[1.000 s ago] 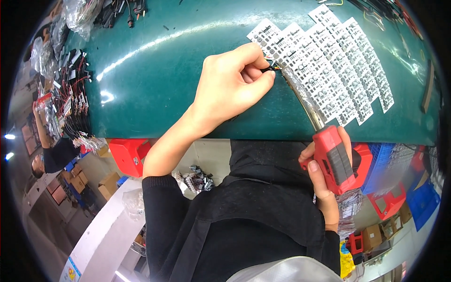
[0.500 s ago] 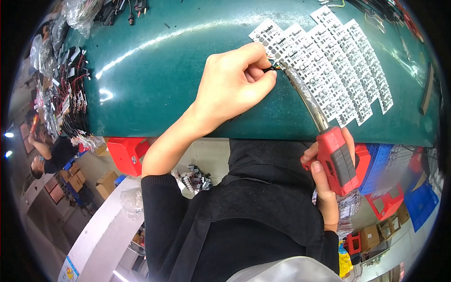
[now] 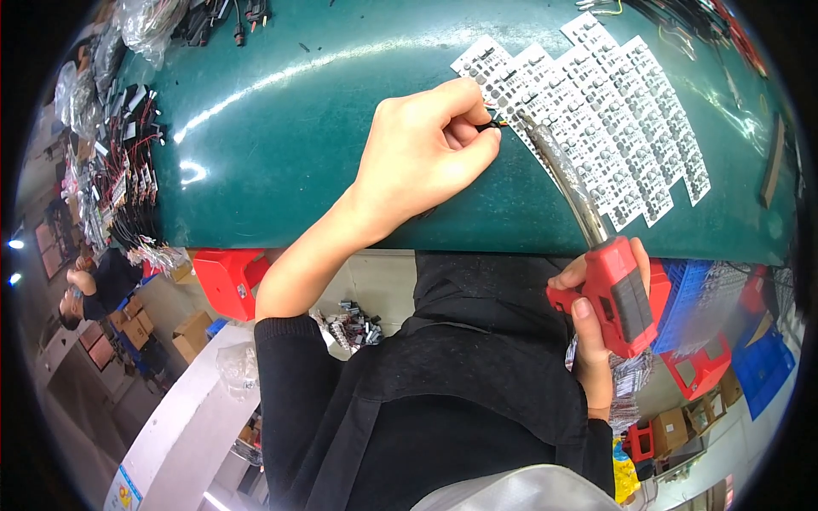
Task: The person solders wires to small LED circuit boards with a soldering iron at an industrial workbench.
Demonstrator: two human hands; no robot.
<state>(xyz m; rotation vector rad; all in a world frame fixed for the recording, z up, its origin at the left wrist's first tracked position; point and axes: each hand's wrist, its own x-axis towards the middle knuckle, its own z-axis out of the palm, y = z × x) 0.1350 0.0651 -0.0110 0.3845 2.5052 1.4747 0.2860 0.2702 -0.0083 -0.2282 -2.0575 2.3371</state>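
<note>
Between the pinched fingers (image 3: 465,99) of the left hand (image 3: 413,153) sits a black cable end (image 3: 489,126), its thin coloured wires pointing toward the edge of the white circuit boards (image 3: 588,106). The right hand (image 3: 591,339) grips a red soldering tool (image 3: 629,300), its metal barrel slanting over the boards. Around them spreads the green surface (image 3: 281,162), wire bundles (image 3: 132,179) at its left end, with a red stool (image 3: 220,281) below and a co-worker (image 3: 118,272) beyond.

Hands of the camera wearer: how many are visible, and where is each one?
2. The left hand, beside the circuit boards, pinches thin wires; the right hand, at the near edge of the table, grips a red soldering gun that partly hides it.
</note>
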